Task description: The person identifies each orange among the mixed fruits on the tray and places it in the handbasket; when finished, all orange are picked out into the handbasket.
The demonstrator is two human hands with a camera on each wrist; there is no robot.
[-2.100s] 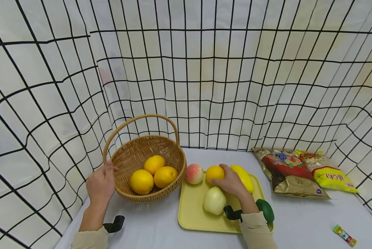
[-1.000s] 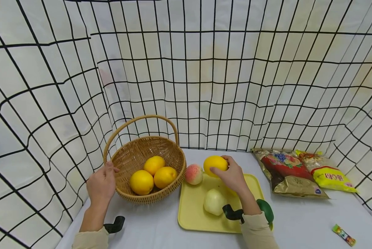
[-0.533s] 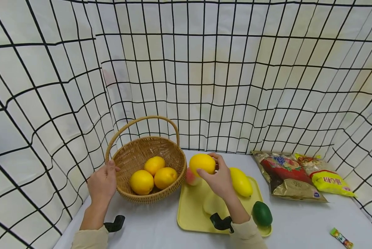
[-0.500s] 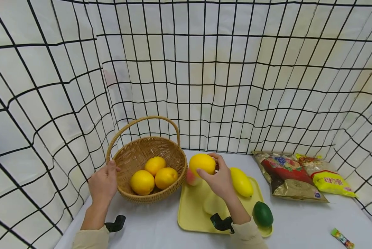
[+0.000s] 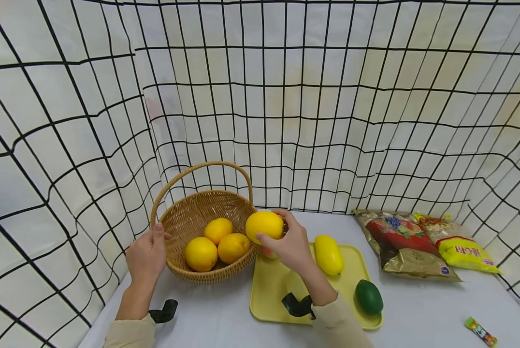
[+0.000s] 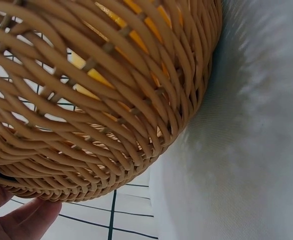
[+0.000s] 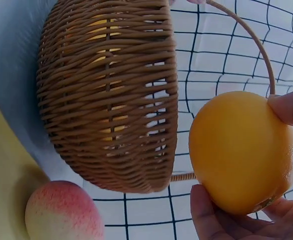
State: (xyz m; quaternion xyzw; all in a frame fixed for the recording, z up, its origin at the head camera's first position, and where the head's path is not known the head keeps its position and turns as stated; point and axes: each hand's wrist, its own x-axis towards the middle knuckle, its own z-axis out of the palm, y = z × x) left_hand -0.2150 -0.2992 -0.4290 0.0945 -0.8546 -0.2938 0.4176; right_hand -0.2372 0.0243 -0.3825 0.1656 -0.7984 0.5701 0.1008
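My left hand (image 5: 147, 256) grips the rim of a wicker basket (image 5: 214, 276) at the foot of its arched handle; its fingertips (image 6: 44, 215) show below the weave in the left wrist view. Three yellow-orange fruits, among them a front orange (image 5: 201, 254), lie inside. My right hand (image 5: 291, 245) pinches another orange (image 5: 264, 226) between thumb and fingers, up at the basket's right rim. In the right wrist view this orange (image 7: 242, 152) is beside the basket (image 7: 106, 105). Beneath the hand, a peach (image 7: 64, 212) is mostly hidden in the head view.
A yellow tray (image 5: 264, 309) carries a yellow mango (image 5: 328, 254) and a dark green avocado (image 5: 368, 297); my right wrist mostly covers a pale pear. Snack bags (image 5: 410, 246) and a small wrapped stick (image 5: 481, 332) lie to the right. Gridded netting (image 5: 312, 116) encloses the table.
My right hand has taken the orange off the tray, raised it and carried it left to the basket's rim. My left hand has stayed on the basket.
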